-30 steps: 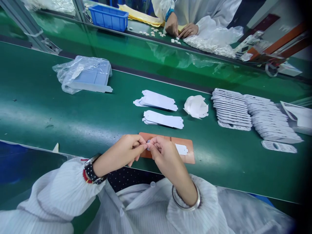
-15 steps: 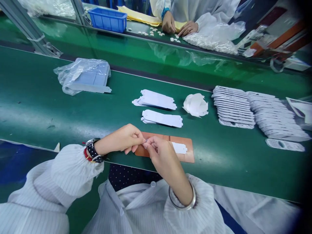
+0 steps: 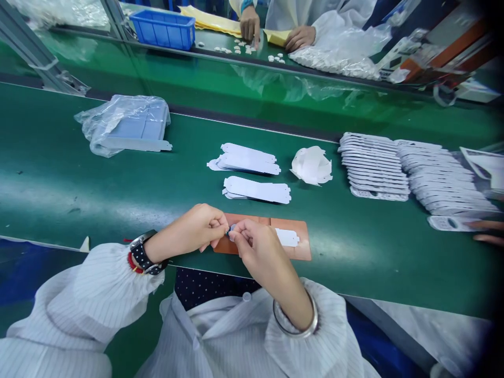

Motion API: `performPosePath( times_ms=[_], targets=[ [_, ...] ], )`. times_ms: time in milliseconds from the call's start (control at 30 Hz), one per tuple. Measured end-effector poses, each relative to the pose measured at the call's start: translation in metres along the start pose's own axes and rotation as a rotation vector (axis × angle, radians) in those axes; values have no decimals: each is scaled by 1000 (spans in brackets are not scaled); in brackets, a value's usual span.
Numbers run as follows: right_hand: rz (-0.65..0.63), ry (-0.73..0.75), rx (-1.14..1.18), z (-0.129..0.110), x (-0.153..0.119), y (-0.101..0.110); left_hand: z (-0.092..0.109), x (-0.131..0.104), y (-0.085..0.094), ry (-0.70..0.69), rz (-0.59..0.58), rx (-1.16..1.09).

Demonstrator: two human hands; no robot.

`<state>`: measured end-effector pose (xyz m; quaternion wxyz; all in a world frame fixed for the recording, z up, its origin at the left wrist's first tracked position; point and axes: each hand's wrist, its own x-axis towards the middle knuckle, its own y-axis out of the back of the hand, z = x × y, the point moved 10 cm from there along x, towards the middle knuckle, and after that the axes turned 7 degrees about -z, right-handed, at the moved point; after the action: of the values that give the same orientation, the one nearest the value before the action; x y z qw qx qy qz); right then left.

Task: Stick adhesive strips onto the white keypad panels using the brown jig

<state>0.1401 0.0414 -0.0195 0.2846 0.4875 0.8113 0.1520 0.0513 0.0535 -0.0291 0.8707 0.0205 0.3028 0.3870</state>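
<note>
Over a brown-orange board (image 3: 302,253), my left hand (image 3: 202,228) and my right hand (image 3: 254,241) meet with fingertips almost touching. Both are closed in a pinch. Between the fingertips shows a small dark blue bit (image 3: 227,232), too small to name, with a pale edge beside it. A white die-cut strip (image 3: 288,238) lies on the board, its left part hidden behind my right hand. Just beyond the board are two small piles of similar white strips, a nearer pile (image 3: 258,190) and a farther pile (image 3: 248,159).
A crumpled white paper piece (image 3: 312,166) lies right of the piles. Rows of stacked white pieces (image 3: 374,168) stand at right, where another person's hand (image 3: 490,228) reaches in. A plastic-wrapped stack (image 3: 136,123) sits at left. Across the divider, a co-worker's hands (image 3: 250,25) sort small white parts near a blue bin (image 3: 163,30).
My fingertips have parted slightly, showing the dark blue bit between them. Another person's hand has come in at the right edge. Across the line, one co-worker's hand has shifted left.
</note>
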Motion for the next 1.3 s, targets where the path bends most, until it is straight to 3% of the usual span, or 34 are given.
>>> performPosePath(
  times_ms=[667, 1067, 1300],
  targets=[
    [-38, -13, 112, 7, -3, 5, -2, -1, 0, 9, -27, -8],
    [-56, -23, 89, 1, -3, 0, -12, -7, 0, -46, 63, -49],
    [-59, 20, -14, -6, -3, 10, -8, -12, 2, -50, 152, -34]
  ],
)
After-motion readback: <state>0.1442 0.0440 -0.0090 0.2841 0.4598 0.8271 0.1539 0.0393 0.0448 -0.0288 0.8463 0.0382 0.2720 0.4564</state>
